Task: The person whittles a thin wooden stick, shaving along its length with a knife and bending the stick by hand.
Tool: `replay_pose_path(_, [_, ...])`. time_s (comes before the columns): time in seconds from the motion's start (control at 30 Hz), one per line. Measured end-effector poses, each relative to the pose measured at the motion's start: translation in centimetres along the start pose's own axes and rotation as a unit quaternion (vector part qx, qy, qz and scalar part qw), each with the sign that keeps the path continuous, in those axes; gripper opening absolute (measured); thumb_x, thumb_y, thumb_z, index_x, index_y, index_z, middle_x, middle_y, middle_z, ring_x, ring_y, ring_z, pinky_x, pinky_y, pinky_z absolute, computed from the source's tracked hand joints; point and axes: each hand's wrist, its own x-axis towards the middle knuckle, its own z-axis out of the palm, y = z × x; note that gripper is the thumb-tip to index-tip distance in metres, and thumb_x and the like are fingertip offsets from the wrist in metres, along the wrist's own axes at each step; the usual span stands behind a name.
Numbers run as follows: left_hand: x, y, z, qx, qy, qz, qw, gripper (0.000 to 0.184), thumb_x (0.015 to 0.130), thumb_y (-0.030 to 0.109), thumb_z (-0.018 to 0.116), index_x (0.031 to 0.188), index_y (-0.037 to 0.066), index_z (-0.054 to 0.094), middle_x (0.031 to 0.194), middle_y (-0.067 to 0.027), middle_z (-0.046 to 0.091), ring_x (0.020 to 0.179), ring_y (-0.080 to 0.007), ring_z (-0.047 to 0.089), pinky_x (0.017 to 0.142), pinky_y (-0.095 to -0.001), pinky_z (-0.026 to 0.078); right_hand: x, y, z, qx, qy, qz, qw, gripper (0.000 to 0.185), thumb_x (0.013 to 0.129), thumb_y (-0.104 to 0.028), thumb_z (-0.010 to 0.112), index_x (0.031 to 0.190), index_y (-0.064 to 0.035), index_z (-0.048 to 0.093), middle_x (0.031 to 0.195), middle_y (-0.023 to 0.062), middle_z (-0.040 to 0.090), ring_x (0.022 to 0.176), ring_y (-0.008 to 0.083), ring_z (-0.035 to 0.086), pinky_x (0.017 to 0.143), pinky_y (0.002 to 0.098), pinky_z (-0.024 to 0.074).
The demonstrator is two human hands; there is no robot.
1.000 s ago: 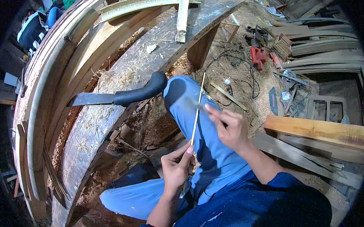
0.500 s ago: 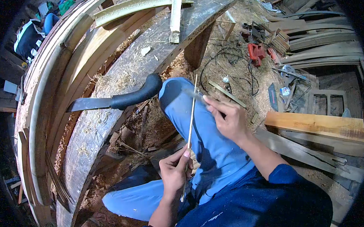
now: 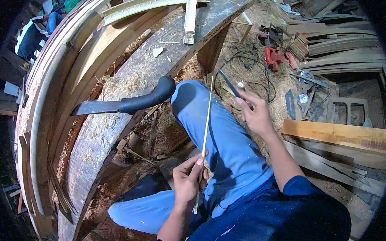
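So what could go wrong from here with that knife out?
The right hand's small knife could slip into the trouser leg, since the thin pale strip is held over it with no board visible beneath.
A stroke running down the strip might reach the left hand gripping its lower part.
The machete-like knife has its handle overhanging the bench edge near the knee; a bump could drop it.

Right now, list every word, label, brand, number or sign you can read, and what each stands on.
No text can be read.
Held knife, stick: no lettering visible.
Dark piece, red marking: too small to make out.
Red tool: too small to tell.
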Motion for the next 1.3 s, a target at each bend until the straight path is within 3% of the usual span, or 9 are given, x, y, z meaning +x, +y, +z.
replay_pose_path(0.1, [0.3,-0.3,-0.3,-0.002,-0.011,0.006,1.000,0.029,0.100,0.015,0.057,0.123,-0.001,0.065,0.061,-0.0034,0.057,0.042,-0.0078,0.045,0.039,-0.0226,0.033,-1.6,-1.7,-0.4,0.134,-0.086,0.110,0.981,0.035,0.095,-0.011,0.061,0.130,-0.0093,0.064,0.093,0.0137,0.070,0.080,0.0173,0.064,0.078,0.0305,0.0509])
replay_pose_path(0.27, [0.6,-0.4,-0.1,-0.017,-0.026,0.019,0.999,0.034,0.100,0.013,0.056,0.132,0.002,0.059,0.061,-0.0033,0.057,0.042,-0.0079,0.046,0.038,-0.0224,0.033,-3.7,-3.1,-0.5,0.043,-0.069,-0.158,0.984,0.030,0.088,-0.003,0.067,0.117,-0.0088,0.072,0.076,0.0124,0.063,0.065,0.0218,0.059,0.063,0.0331,0.0476])
replay_pose_path(0.4, [0.6,-0.1,0.0,-0.011,-0.031,0.024,0.999,0.037,0.099,0.012,0.057,0.135,0.004,0.057,0.060,-0.0024,0.057,0.042,-0.0068,0.045,0.038,-0.0220,0.033,-5.2,-3.6,-0.3,0.010,-0.085,-0.150,0.985,0.027,0.084,0.002,0.068,0.111,-0.0037,0.074,0.076,0.0123,0.065,0.064,0.0191,0.060,0.059,0.0303,0.0473])
replay_pose_path(0.57, [0.4,-0.2,0.0,0.001,-0.011,0.004,1.000,0.037,0.099,0.012,0.058,0.135,0.005,0.058,0.058,-0.0013,0.055,0.042,-0.0061,0.044,0.038,-0.0217,0.032,-4.9,-4.0,-0.2,-0.013,-0.095,-0.140,0.986,0.025,0.084,0.003,0.068,0.107,-0.0038,0.074,0.077,0.0129,0.066,0.066,0.0206,0.062,0.060,0.0309,0.0483])
replay_pose_path(0.73, [0.1,0.1,-0.2,-0.020,-0.019,0.010,1.000,0.034,0.099,0.013,0.058,0.133,0.006,0.061,0.057,-0.0011,0.054,0.040,-0.0061,0.042,0.037,-0.0225,0.032,-4.0,-3.4,0.6,-0.018,-0.021,-0.168,0.985,0.025,0.084,-0.003,0.070,0.108,-0.0107,0.075,0.078,0.0119,0.064,0.067,0.0276,0.063,0.059,0.0367,0.0489])
replay_pose_path(0.87, [0.0,0.0,-0.1,-0.005,-0.002,0.007,1.000,0.033,0.100,0.013,0.058,0.132,0.006,0.061,0.057,-0.0014,0.054,0.039,-0.0063,0.042,0.036,-0.0229,0.032,-4.9,-4.1,0.1,-0.041,-0.068,-0.152,0.985,0.025,0.085,-0.004,0.069,0.109,-0.0101,0.074,0.080,0.0113,0.065,0.068,0.0274,0.065,0.060,0.0364,0.0496])
replay_pose_path(1.0, [0.1,-0.2,-0.1,-0.009,-0.007,0.006,1.000,0.032,0.100,0.013,0.057,0.131,0.006,0.062,0.056,-0.0015,0.053,0.040,-0.0064,0.042,0.036,-0.0229,0.031,-3.1,-2.8,1.4,-0.019,0.014,-0.191,0.981,0.025,0.084,-0.002,0.069,0.108,-0.0096,0.074,0.079,0.0107,0.065,0.067,0.0264,0.065,0.059,0.0374,0.0494])
replay_pose_path(1.17, [0.0,0.1,-0.1,-0.018,-0.011,0.006,1.000,0.032,0.100,0.013,0.057,0.131,0.005,0.062,0.056,-0.0015,0.053,0.039,-0.0065,0.041,0.036,-0.0231,0.031,-4.0,-3.5,0.3,-0.050,-0.042,-0.186,0.980,0.024,0.084,-0.002,0.069,0.106,-0.0089,0.074,0.079,0.0107,0.065,0.068,0.0272,0.065,0.061,0.0365,0.0497])
replay_pose_path(1.3, [0.0,0.1,0.0,-0.029,-0.006,-0.002,1.000,0.033,0.100,0.013,0.057,0.132,0.005,0.061,0.057,-0.0020,0.053,0.040,-0.0067,0.041,0.037,-0.0229,0.030,-3.1,-2.9,1.1,-0.025,0.003,-0.189,0.982,0.027,0.084,-0.002,0.069,0.110,-0.0099,0.073,0.079,0.0100,0.064,0.069,0.0268,0.065,0.061,0.0365,0.0505])
